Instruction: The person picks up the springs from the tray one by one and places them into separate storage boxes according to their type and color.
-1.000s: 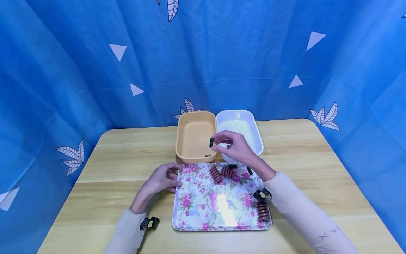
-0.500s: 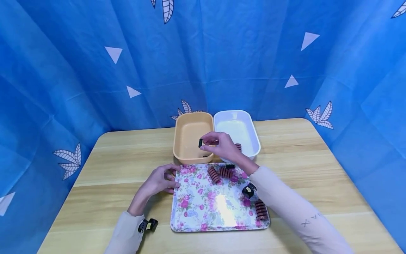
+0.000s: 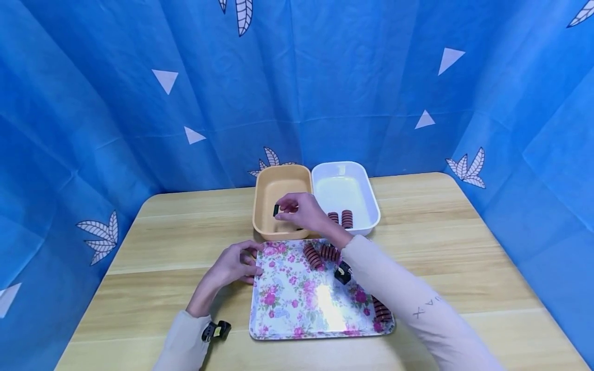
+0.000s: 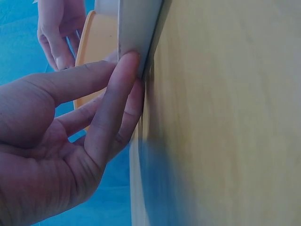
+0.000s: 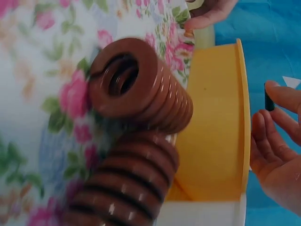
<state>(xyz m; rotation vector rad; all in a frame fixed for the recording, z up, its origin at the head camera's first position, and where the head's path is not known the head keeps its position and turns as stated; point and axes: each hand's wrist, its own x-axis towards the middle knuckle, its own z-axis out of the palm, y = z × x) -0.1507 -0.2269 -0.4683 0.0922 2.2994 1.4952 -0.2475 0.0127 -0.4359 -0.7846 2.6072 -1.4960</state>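
Pinching small dark-green cylindrical spring [image 3: 276, 210] between nearly closed fingers of right hand [image 3: 301, 210] above tan plastic bin [image 3: 283, 184], touching white floral rectangular tray [image 3: 285, 288] with loosely curled left hand [image 3: 235, 262] (unclear whether gripping); apparently mid-placement in sorting, next needing lowering and release.

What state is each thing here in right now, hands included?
Right hand, pinching the small dark spring
Small dark spring, held above the tan bin
Left hand, touching the floral tray at its left edge
Floral tray, lying flat
Brown springs on the tray, lying down, one partly hidden
Tan bin, open, a dark piece inside, partly hidden
White bin, open, two brown springs visible inside
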